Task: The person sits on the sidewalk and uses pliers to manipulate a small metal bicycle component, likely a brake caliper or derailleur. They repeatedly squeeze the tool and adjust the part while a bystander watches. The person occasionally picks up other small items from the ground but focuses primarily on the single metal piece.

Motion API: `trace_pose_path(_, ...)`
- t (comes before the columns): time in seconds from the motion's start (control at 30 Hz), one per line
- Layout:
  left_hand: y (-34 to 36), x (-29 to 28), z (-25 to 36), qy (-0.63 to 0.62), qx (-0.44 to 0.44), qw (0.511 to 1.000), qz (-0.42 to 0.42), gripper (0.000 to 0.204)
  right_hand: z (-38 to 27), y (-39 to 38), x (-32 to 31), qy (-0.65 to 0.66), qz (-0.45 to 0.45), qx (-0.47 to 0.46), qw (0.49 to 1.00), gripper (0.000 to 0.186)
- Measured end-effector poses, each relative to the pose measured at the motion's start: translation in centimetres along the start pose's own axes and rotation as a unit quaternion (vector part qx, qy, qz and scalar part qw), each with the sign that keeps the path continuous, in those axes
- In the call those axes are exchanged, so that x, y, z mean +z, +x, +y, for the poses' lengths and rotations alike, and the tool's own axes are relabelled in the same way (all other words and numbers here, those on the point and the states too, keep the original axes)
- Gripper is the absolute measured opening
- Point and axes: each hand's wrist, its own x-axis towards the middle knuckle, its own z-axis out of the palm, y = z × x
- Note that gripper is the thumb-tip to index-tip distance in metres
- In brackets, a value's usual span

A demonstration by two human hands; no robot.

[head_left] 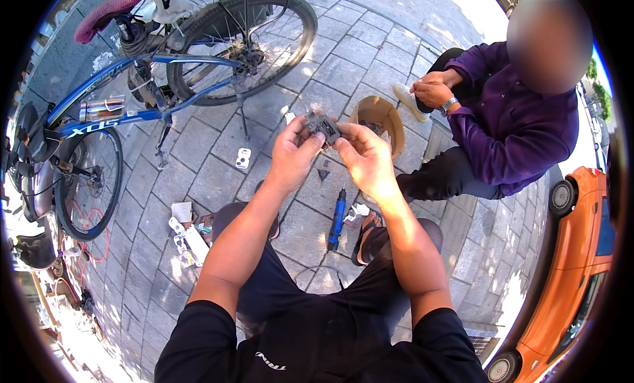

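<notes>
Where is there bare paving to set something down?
Between the blue tool and left leg, and between the upper bicycle wheel and brown bin. Crowded: right of the tool, with white scraps; outside that leg, with white packages.

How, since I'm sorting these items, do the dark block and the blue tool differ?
Shape: the dark block is short and boxy; the blue tool is long and slim.
Colour: the block is dark grey; the tool is mostly blue.
Place: the block is held up in both hands; the tool lies on the paving.
Both show dark parts.
</notes>
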Motion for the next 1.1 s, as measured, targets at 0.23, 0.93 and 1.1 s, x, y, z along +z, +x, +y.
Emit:
trace_pose_path(0.23,-0.3,-0.4,0.5,0.088,-0.002,0.996,-0.032,0.055,-0.1,0.4,-1.0,0.021,0.02,0.045,0.999,0.027)
trace_pose_path(0.93,-0.2,-1.1,1.9,0.15,0.046,0.987,-0.045,0.052,-2.7,-0.3,-0.4,-0.137,0.016,-0.165,0.977,0.028)
trace_pose_path(1.1,-0.1,-0.5,1.9,0.117,-0.013,0.992,-0.032,0.052,-1.7,-0.3,-0.8,-0.042,0.004,-0.01,0.999,0.023)
